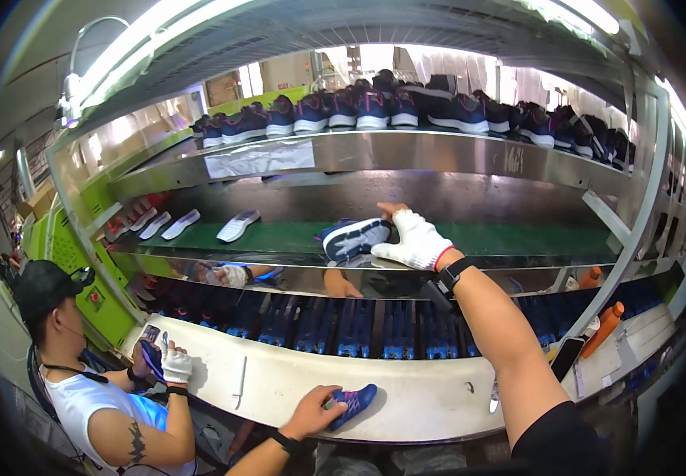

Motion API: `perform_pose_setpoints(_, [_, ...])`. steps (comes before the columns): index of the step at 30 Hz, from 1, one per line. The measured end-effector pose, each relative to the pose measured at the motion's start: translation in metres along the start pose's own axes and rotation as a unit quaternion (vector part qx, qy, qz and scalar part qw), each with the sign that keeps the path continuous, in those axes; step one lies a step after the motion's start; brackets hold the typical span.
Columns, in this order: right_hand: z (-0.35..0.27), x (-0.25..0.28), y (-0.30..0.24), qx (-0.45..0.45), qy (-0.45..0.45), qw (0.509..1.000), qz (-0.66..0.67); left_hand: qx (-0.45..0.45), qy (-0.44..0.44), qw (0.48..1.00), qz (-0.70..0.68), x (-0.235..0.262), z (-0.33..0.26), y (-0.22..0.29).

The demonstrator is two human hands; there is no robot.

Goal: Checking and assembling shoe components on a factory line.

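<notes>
My left hand [317, 411] is bare and closed round a blue shoe upper [352, 406] with pink lacing, at the front edge of the white worktop [430, 397]. My right hand [416, 242], in a white knit glove with bare fingertips showing, reaches up to the green conveyor belt [478, 242]. Its thumb and fingers grip one end of a dark blue shoe [355, 238], which lies tipped so that its white and dark sole faces me. Farther left on the belt rest several loose white soles [238, 226].
A shelf of finished dark shoes [311, 115] runs above the belt. Below it, a row of blue-tipped pieces [355, 341] lines a lower track. At left a co-worker [129, 404] handles a blue shoe. An orange bottle [603, 329] and a phone [567, 357] are at right.
</notes>
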State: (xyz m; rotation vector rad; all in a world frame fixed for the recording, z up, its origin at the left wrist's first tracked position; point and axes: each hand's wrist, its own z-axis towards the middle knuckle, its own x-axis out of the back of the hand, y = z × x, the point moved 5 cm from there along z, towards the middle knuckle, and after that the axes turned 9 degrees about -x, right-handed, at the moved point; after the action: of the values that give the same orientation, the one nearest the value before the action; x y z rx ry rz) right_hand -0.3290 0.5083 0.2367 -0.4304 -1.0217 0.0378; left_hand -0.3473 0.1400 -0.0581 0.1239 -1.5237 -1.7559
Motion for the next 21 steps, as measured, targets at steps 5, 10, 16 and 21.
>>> perform_pose_setpoints(5, [0.003, -0.001, -0.018, -0.094, -0.048, 0.994, -0.023, -0.066, 0.177, 0.981, 0.046, -0.001, -0.016, -0.012])
perform_pose_setpoints(10, [-0.008, 0.029, -0.068, 0.100, 0.078, 0.984, -0.128, -0.169, 0.178, 0.957, 0.155, 0.000, -0.035, -0.001])
perform_pose_setpoints(16, [-0.004, 0.123, -0.133, 0.235, 0.150, 0.960, 0.026, -0.230, 0.139, 0.921, 0.280, -0.007, -0.041, 0.022])
perform_pose_setpoints(21, [0.099, 0.203, -0.122, 0.138, 0.530, 0.825, -0.142, -0.236, 0.146, 0.918, 0.283, -0.010, -0.036, 0.020])
